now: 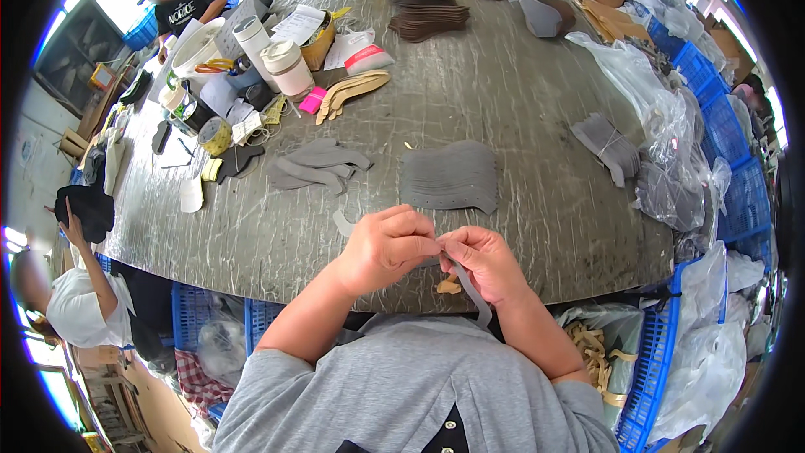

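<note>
Over the near edge of the table, my left hand (387, 245) and my right hand (485, 263) meet with thumbs and fingertips pinched together. Between them is a thin grey strip (472, 292), its free end hanging down below my right hand toward my shirt. The fingers hide the part being pinched. A pale curved piece (343, 223) shows beside my left hand. Just beyond my hands lies a neat stack of grey cut pieces (449, 176). Left of it, loose grey curved strips (319, 164) are heaped. A small tan scrap (449, 286) lies below my hands.
Jars, rolls and papers crowd around a white tub (199, 52) at the far left. Brown pieces (426, 15) are stacked at the back. A tied grey bundle (607, 148) and clear plastic bags (673, 180) lie right, near blue baskets (723, 122). Other people are at the left and far edges.
</note>
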A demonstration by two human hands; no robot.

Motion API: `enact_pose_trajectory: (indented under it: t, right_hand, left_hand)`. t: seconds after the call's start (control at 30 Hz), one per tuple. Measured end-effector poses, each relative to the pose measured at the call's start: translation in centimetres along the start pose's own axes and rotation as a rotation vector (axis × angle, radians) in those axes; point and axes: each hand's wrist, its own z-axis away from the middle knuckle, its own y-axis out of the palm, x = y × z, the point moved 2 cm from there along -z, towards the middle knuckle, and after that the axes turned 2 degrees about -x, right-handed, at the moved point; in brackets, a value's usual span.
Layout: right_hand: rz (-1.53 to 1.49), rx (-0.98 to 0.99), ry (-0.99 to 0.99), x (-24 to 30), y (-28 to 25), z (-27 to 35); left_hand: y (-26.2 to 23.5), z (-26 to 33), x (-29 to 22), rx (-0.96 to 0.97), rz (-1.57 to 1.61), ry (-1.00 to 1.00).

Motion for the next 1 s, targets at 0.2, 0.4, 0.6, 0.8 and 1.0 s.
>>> enact_pose_trajectory:
  t: [0.2, 0.4, 0.6, 0.8, 1.0]
  right_hand:
    - [0.22, -0.017, 0.06, 1.1, -0.5, 0.4]
    - [0.224, 0.026, 0.043, 0.6, -0.9, 0.0]
    - [0.0, -0.014, 0.239, -0.2, -1.1, -0.1]
    - [-0.058, -0.046, 0.265, -0.5, -0.8, 0.3]
    - [0.093, -0.163, -0.003, -1.7, -0.3, 0.3]
  left_hand:
    - [0.3, 0.3, -0.3, -0.005, 0.034, 0.03]
    - [0.5, 0.5, -0.4, 0.019, 0.098, -0.01]
    - [0.5, 0.9, -0.6, 0.053, 0.121, -0.045]
    - [0.5, 1.2, -0.7, 0.063, 0.126, -0.059]
    - [0.9, 1.1, -1.7, 0.035, -0.029, -0.039]
